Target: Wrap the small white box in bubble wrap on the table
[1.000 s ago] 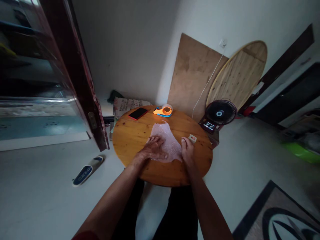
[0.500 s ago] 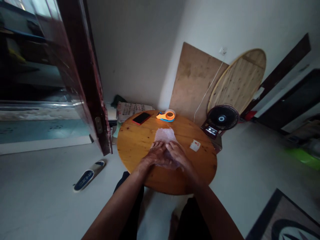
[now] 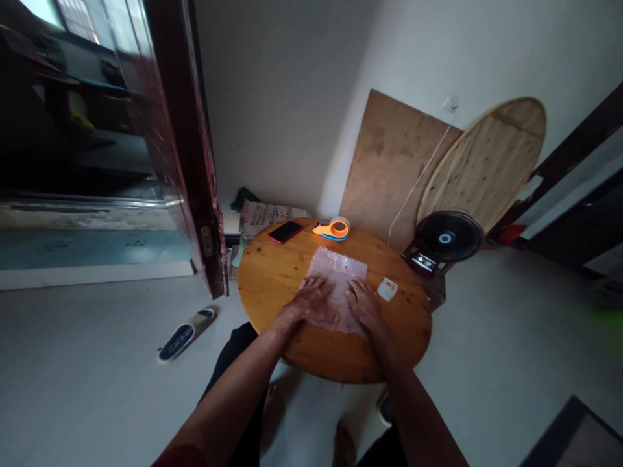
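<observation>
A sheet of pinkish clear bubble wrap (image 3: 339,295) lies spread on the round wooden table (image 3: 265,275). My left hand (image 3: 311,302) rests flat on its left part, fingers stretched out. On the right part lies my right hand (image 3: 363,303), fingers extended and slightly apart. Just right of that hand is a small white packet (image 3: 387,289) with a red mark. Beyond the sheet, near the far edge, sits an orange and blue tape dispenser (image 3: 333,229) with a roll of tape. To its left is a phone (image 3: 285,232) with a red edge and dark screen.
Behind the table a brown board (image 3: 389,162) and a round wooden tabletop (image 3: 491,155) lean against the wall. A round black appliance (image 3: 448,239) stands at the right. At left are a dark door (image 3: 180,149) and a slipper (image 3: 185,335) on the floor.
The bubble wrap, bunched narrow before, is now spread wider. My right hand has moved right, away from my left hand. The camera view has shifted slightly.
</observation>
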{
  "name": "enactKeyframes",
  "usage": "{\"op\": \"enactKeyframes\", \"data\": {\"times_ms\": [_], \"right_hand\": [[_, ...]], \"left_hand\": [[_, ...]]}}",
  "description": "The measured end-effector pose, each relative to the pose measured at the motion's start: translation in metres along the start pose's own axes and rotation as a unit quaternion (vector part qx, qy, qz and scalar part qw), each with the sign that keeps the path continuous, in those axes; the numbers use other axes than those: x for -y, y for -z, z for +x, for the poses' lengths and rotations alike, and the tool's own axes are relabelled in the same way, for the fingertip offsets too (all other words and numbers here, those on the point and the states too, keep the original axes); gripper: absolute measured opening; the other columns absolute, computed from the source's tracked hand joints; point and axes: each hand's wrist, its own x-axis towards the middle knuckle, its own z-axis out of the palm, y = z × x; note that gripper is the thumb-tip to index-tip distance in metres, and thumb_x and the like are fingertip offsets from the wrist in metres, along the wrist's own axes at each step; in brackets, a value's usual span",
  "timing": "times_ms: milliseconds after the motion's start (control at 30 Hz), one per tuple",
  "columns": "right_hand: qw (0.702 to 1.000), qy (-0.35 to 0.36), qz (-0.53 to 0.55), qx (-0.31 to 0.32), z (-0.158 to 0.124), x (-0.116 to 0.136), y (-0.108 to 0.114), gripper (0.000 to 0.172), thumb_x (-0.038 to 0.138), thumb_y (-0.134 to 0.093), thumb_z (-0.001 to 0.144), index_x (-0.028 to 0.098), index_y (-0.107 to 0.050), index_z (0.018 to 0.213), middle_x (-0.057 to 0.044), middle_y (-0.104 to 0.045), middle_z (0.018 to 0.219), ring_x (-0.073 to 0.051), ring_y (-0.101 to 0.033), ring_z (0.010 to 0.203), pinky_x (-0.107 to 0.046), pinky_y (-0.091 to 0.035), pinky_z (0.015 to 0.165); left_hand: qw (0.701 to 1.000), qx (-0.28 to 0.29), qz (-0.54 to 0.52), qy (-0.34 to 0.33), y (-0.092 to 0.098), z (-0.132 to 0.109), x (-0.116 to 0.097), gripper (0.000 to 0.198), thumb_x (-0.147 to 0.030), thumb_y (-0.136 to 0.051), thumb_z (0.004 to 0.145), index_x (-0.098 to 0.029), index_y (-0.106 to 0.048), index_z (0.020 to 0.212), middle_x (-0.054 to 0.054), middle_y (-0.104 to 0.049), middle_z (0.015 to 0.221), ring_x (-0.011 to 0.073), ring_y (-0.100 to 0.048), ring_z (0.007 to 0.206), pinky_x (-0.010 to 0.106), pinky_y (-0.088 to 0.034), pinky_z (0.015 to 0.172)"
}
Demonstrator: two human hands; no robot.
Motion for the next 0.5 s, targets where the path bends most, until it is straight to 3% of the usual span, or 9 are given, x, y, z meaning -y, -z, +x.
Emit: {"op": "enactKeyframes", "data": {"times_ms": [500], "right_hand": [[1.000, -0.011, 0.001, 0.004, -0.0042, 0.0058, 0.0074, 0.049, 0.040, -0.033, 0.095, 0.020, -0.045, 0.138, -0.007, -0.040, 0.150, -0.023, -0.034, 0.137, -0.044, -0.027, 0.110]], "left_hand": [[1.000, 0.026, -0.010, -0.001, 0.0030, -0.0018, -0.0006, 0.101, -0.076, -0.059, 0.064, -0.021, -0.034, 0.145, 0.015, -0.028, 0.153, 0.0357, -0.017, 0.143, 0.050, -0.017, 0.116]]}}
